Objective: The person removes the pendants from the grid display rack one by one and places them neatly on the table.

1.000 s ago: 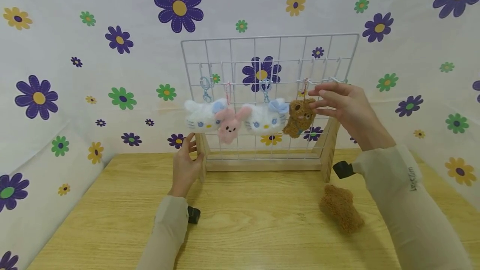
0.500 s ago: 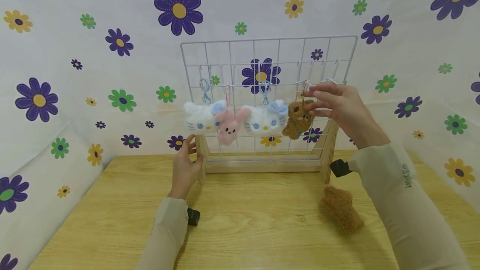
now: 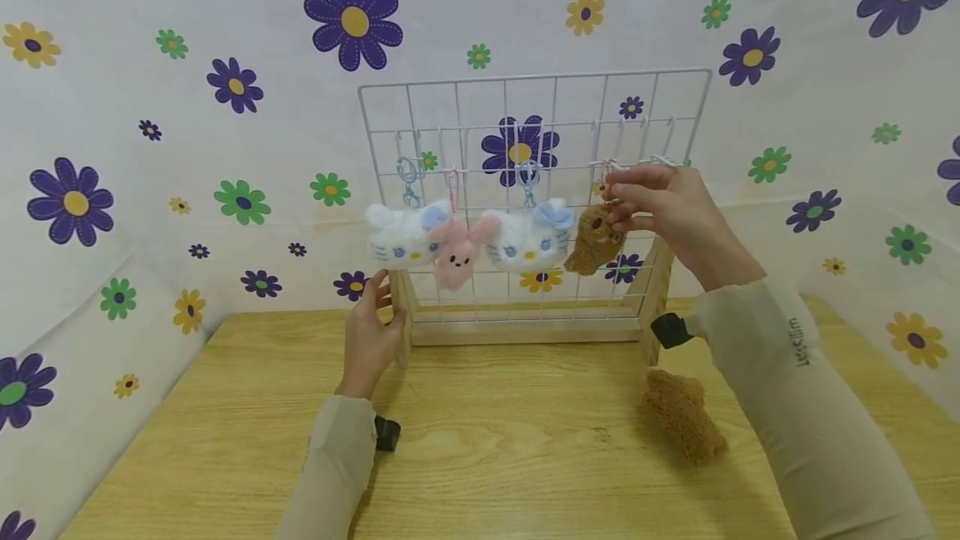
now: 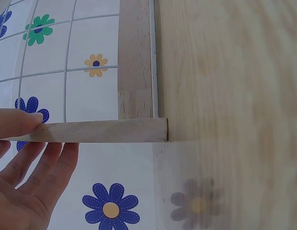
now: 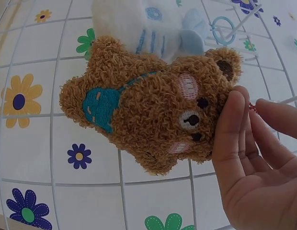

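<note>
In the head view my right hand (image 3: 667, 211) pinches the bead chain at the top of a brown plush bear keychain (image 3: 596, 240), beside a hook on the white wire grid rack (image 3: 581, 298). The right wrist view shows the curly bear (image 5: 153, 100) with a teal bag, and the red bead chain (image 5: 254, 108) between thumb and fingers. Whether the chain is on the hook cannot be told. My left hand (image 3: 371, 340) grips the rack's left wooden leg; in the left wrist view the thumb lies on one side of that leg (image 4: 105, 132), fingers on the other.
Left of the bear hang a white cat plush (image 3: 528, 240), a pink bunny plush (image 3: 453, 261) and another white cat plush (image 3: 401, 244). A second brown plush (image 3: 684, 417) lies on the wooden table (image 3: 510, 448) at the right. Flowered cloth (image 3: 262, 148) stands behind.
My right hand has moved slightly left and closed in on the bear's chain; the bear has turned a little. The left hand stays on the rack's leg.
</note>
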### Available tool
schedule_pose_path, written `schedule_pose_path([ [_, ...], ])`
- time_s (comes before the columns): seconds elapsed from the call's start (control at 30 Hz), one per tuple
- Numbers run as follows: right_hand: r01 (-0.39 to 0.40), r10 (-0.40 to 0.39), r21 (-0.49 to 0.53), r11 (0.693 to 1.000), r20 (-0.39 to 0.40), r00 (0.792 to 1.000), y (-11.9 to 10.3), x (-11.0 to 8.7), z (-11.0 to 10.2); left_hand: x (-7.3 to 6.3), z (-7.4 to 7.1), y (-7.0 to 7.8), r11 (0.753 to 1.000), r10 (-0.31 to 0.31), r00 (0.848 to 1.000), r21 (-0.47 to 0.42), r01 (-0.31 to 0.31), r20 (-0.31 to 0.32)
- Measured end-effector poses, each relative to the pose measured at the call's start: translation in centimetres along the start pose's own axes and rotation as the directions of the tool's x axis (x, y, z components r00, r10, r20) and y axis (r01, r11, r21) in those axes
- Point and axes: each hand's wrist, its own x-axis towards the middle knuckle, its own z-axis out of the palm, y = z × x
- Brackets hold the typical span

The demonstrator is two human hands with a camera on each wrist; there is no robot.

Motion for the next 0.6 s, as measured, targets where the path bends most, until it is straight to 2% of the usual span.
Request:
schedule_pose_path([
  [0.4,0.026,-0.024,0.035,0.999,-0.07,0.997,-0.37,-0.11,0.6,0.13,-0.02,0.02,1.0,-0.002,1.0,-0.003,0.002,-0.006],
  [0.6,0.038,-0.033,0.066,0.997,-0.072,0.997,-0.47,-0.7,0.81,0.0,0.0,-0.01,1.0,0.008,1.0,0.001,-0.008,-0.013],
])
